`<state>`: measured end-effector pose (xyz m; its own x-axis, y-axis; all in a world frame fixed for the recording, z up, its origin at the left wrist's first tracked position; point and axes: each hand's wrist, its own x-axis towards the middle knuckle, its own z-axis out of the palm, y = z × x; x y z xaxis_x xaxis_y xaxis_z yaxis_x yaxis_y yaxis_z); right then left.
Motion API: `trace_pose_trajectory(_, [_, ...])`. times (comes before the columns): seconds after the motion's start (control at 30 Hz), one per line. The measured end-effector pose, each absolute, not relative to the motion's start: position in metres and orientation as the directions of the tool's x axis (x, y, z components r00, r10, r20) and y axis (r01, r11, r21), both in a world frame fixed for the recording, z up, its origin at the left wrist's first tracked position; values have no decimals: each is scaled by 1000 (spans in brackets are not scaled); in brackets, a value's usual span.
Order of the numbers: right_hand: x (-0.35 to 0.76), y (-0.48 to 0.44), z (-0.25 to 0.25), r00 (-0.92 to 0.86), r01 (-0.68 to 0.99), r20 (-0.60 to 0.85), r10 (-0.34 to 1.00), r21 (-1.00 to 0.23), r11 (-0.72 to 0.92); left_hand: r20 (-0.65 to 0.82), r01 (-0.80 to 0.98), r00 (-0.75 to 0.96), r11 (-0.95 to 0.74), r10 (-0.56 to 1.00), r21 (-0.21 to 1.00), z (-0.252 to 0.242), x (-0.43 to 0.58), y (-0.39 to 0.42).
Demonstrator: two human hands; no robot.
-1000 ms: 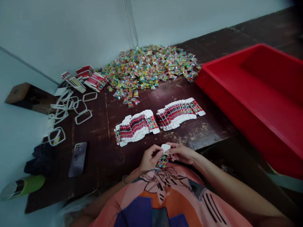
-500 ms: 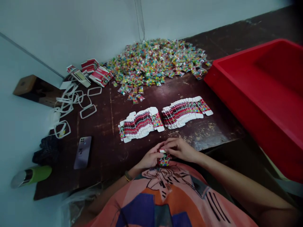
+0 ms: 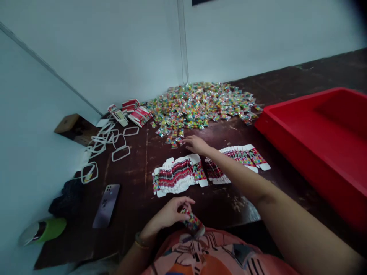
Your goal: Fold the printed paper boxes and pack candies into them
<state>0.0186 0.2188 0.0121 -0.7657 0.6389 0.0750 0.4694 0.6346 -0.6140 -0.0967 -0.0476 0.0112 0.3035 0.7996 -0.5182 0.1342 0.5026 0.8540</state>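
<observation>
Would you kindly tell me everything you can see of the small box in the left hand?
The small printed carton looks like thin cardboard, with a busy multicoloured pattern including red and green, and a pale end towards the patterned shirt. It is tilted, its upper end gripped by the left hand. Whether it touches the shirt, or its ends are open, is hard to tell.

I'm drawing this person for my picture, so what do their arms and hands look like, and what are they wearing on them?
The left hand and right hand wear no gloves, and no sleeve shows on either forearm. Around the left wrist is a wristband, dark and yellowish; the right wrist shows none. The salmon-pink shirt has black line drawings.
</observation>
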Motion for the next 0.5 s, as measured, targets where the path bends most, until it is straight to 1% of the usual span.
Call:
trace_pose_trajectory(0.07, [-12,232,7,-764,460,79,641,-628,627,-575,320,384,479,723,817,19,-116,-52])
trace_pose_trajectory(0.1, [-23,234,6,-754,462,82,652,-639,615,-602,365,401,482,691,796,22,-123,-56])
trace_pose_trajectory(0.13, [-29,233,5,-738,466,86,669,-653,597,-616,355,400,505,679,787,22,-127,-60])
trace_pose_trajectory(0.17, [-32,231,5,-718,468,91,690,-671,575,-612,281,379,544,694,791,22,-130,-65])
trace_pose_trajectory(0.23, [-27,222,7,-673,460,103,732,-717,524,-577,-1,285,603,765,798,16,-130,-72])
trace_pose_trajectory(0.3, [-10,204,11,-647,437,101,755,-763,477,-534,-279,180,563,826,778,7,-124,-72])
trace_pose_trajectory(0.33, [2,191,14,-659,410,89,747,-790,456,-517,-364,144,531,844,765,3,-120,-70])
trace_pose_trajectory(0.37, [14,176,16,-695,361,68,716,-828,430,-507,-416,122,508,853,755,0,-116,-67])
trace_pose_trajectory(0.43, [41,143,22,-785,232,23,619,-916,328,-505,-448,108,495,856,744,-4,-105,-58])
trace_pose_trajectory(0.47, [53,128,24,-804,174,14,595,-951,257,-507,-450,118,501,854,739,-5,-99,-53])
trace_pose_trajectory(0.5, [63,115,26,-796,129,12,605,-974,188,-506,-447,138,510,851,735,-5,-93,-48])
